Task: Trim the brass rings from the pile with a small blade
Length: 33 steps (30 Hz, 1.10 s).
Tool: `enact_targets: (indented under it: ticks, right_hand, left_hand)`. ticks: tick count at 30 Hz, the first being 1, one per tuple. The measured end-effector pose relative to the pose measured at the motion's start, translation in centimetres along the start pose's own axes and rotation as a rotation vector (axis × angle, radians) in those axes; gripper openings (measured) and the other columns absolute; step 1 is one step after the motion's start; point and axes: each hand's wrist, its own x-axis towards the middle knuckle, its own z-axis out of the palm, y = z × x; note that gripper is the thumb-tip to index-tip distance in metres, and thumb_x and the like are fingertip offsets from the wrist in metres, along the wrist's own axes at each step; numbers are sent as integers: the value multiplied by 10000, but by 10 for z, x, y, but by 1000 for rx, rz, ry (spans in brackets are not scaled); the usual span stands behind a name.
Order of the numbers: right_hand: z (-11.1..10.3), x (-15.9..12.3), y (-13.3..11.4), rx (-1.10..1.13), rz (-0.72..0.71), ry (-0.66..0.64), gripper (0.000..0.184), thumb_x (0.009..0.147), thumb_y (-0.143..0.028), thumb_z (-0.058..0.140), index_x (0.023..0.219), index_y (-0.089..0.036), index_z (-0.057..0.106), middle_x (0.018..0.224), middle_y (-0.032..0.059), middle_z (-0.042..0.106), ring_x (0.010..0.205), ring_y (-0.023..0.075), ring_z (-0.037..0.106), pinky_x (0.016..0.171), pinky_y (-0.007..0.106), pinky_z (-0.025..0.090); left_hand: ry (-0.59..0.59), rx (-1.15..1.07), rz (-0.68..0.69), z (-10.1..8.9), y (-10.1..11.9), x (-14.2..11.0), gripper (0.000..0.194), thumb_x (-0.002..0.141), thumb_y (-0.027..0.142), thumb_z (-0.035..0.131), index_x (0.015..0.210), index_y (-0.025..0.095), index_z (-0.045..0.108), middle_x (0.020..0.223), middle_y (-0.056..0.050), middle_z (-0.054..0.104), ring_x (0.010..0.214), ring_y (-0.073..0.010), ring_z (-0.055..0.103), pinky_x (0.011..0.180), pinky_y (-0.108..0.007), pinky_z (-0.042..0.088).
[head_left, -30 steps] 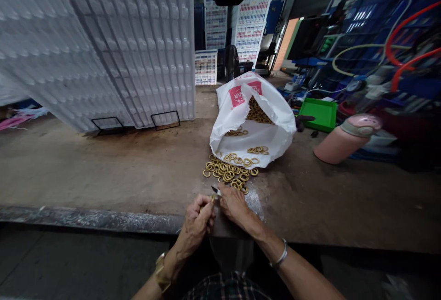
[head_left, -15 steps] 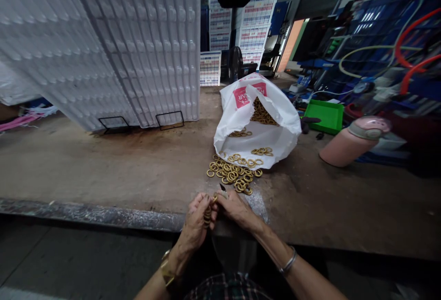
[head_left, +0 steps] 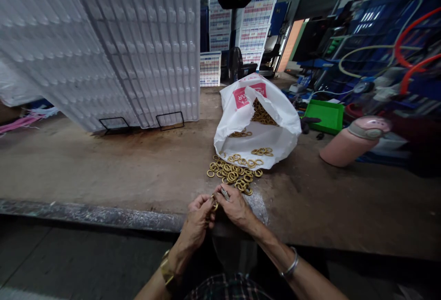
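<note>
At the front edge of the table my left hand point(head_left: 200, 215) is closed on a brass ring point(head_left: 215, 206), which shows between the fingertips of both hands. Any further rings in that palm are hidden by the fingers. My right hand point(head_left: 236, 206) is closed around a small knife point(head_left: 225, 193); its grey handle shows between thumb and forefinger, and the blade is hard to make out. Just beyond the hands lies a pile of loose brass rings point(head_left: 232, 174). The pile spills from the mouth of a white sack point(head_left: 275, 141), which holds more rings.
Tall white ribbed plastic trays point(head_left: 151, 52) stand upright at the left against black wire stands point(head_left: 170, 120). To the right are a pink bottle point(head_left: 351, 146) and a green tray point(head_left: 324, 116). White crates point(head_left: 255, 29) are stacked behind the wooden table point(head_left: 103, 166).
My right hand has turned, so the dark blade that pointed up is no longer plain to see. The stacked rings seen in my left hand are now covered by its fingers.
</note>
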Motion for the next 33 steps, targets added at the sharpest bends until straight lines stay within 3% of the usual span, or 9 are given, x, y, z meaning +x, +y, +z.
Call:
enact_targets:
  ticks: [10,19,26,33]
  right_hand:
    - [0,-3,1,37,-8,-40,218,794,-335,458,837,-172,598,750,7,610,715,135,542,678,247,405]
    - [1,-5,-6,79,4,-75,214,791,-351,478,752,-168,583,664,-17,580,647,113,513,624,226,388]
    - [-1,-6,-9,123,48,-69,169,740,-322,528,692,-168,579,627,-29,563,635,117,504,640,238,391]
    - [-1,-7,-10,101,39,-60,171,744,-310,509,683,-171,588,641,-29,562,648,115,499,655,237,384]
  left_hand:
    - [-26,-256,-110,-1,5,3,395,582,325,754,838,146,513,606,49,484,436,-24,406,360,-120,254]
    - [-48,-452,-272,-2,7,4,272,648,138,679,843,143,490,559,67,452,369,-8,392,336,-96,219]
    - [-55,-434,-309,-5,6,4,164,722,117,600,803,148,461,561,51,465,356,-13,392,331,-95,192]
    - [-72,-440,-353,-9,5,3,215,704,99,609,861,151,472,551,58,446,352,-11,380,339,-94,178]
